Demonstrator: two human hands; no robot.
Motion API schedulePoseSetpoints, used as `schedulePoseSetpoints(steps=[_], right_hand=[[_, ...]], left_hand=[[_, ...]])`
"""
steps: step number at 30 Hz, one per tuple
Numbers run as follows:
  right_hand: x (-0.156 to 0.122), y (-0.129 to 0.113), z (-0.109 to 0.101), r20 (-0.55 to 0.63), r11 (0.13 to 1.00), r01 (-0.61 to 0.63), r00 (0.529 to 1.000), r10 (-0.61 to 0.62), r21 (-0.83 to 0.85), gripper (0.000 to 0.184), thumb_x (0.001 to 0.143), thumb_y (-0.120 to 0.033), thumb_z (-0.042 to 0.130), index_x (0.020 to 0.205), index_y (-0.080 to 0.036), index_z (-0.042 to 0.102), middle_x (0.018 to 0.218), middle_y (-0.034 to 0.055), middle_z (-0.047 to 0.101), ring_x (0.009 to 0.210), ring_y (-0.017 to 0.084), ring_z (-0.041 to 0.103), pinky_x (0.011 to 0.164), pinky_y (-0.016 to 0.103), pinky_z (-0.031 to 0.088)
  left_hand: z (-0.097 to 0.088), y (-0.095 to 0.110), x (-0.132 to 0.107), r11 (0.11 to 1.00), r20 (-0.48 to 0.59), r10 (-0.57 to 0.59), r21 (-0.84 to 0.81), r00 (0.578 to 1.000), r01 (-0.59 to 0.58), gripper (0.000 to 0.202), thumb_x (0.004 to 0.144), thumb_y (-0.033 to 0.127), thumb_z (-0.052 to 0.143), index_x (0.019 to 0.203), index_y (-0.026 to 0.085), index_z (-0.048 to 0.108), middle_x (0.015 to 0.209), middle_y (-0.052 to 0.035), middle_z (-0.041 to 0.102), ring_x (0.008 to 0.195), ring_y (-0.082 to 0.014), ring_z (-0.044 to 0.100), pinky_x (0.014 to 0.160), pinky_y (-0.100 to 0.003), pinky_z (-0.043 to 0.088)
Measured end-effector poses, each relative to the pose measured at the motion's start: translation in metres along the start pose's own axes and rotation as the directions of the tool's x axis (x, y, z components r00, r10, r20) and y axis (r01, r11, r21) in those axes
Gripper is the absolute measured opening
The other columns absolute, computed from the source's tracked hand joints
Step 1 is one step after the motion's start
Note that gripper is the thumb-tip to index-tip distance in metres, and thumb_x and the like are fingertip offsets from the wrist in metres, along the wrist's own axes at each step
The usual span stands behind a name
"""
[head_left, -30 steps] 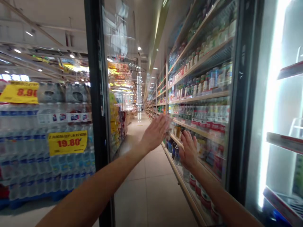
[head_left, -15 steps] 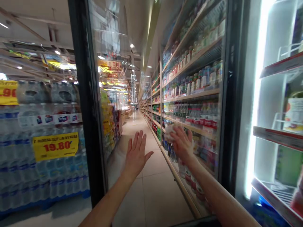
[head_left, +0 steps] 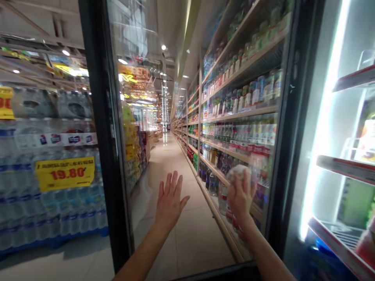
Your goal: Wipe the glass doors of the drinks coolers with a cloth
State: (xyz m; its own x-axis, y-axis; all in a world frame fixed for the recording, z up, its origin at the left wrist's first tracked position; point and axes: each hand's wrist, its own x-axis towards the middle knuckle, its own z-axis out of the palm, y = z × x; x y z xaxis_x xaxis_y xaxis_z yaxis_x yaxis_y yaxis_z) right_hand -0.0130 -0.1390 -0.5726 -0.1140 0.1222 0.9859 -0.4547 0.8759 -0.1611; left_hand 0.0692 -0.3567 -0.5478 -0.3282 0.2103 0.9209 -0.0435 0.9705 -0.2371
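A glass door (head_left: pixel 152 164) in a black frame (head_left: pixel 101 128) stands swung out before me, and the aisle shows through its pane. Flat against the glass, left of its middle, lies my left hand (head_left: pixel 171 201) with fingers spread and nothing in it. Toward the pane's right side my right hand (head_left: pixel 240 199) presses a crumpled white cloth (head_left: pixel 238 171) to the glass. Part of the cloth is hidden behind the fingers.
On the right is a lit cooler with wire shelves (head_left: pixel 345 169). Stacked bottled-water packs (head_left: pixel 52 207) with a yellow price sign (head_left: pixel 66 173) stand at left. Beyond or mirrored in the glass are shelves of bottles (head_left: pixel 234 146) along a tiled floor (head_left: pixel 166 156).
My right hand has moved with the cloth to the right and slightly down across the glass. My left hand stays in nearly the same place on the pane. The view has shifted slightly.
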Motion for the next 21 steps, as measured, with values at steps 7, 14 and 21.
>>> schedulePoseSetpoints(steps=[7, 14, 21], right_hand=[[-0.027, -0.058, 0.0, 0.174, 0.944, 0.262, 0.939, -0.298, 0.2, 0.054, 0.084, -0.014, 0.042, 0.136, -0.027, 0.037, 0.146, 0.0081, 0.029, 0.136, 0.027, 0.022, 0.107, 0.052, 0.02], [-0.02, -0.024, -0.001, 0.055, 0.999, 0.023, 0.998, -0.025, 0.026, 0.06, 0.085, -0.014, 0.042, 0.142, -0.023, 0.025, 0.15, 0.0144, 0.014, 0.136, 0.031, 0.019, 0.103, 0.057, 0.022], [-0.04, -0.027, -0.007, 0.196, 0.927, 0.322, 0.913, -0.357, 0.189, 0.065, 0.083, -0.011, 0.044, 0.141, -0.032, 0.023, 0.149, 0.0061, 0.024, 0.135, 0.026, 0.024, 0.108, 0.052, 0.019]], left_hand=[[0.004, -0.001, -0.012, 1.0, 0.007, -0.003, 0.012, 1.0, 0.003, 0.055, 0.087, 0.04, 0.046, 0.133, 0.011, 0.039, 0.139, -0.016, 0.039, 0.136, -0.0269, 0.023, 0.107, -0.046, 0.025], [0.001, -0.004, -0.012, 1.0, 0.007, 0.009, 0.02, 1.0, -0.009, 0.053, 0.087, 0.042, 0.044, 0.131, 0.014, 0.042, 0.137, -0.0131, 0.044, 0.133, -0.0259, 0.031, 0.106, -0.043, 0.026], [0.002, -0.001, -0.017, 0.999, 0.048, 0.006, 0.032, 0.999, -0.008, 0.057, 0.085, 0.039, 0.049, 0.134, 0.011, 0.038, 0.14, -0.0157, 0.038, 0.136, -0.0267, 0.022, 0.107, -0.046, 0.026]])
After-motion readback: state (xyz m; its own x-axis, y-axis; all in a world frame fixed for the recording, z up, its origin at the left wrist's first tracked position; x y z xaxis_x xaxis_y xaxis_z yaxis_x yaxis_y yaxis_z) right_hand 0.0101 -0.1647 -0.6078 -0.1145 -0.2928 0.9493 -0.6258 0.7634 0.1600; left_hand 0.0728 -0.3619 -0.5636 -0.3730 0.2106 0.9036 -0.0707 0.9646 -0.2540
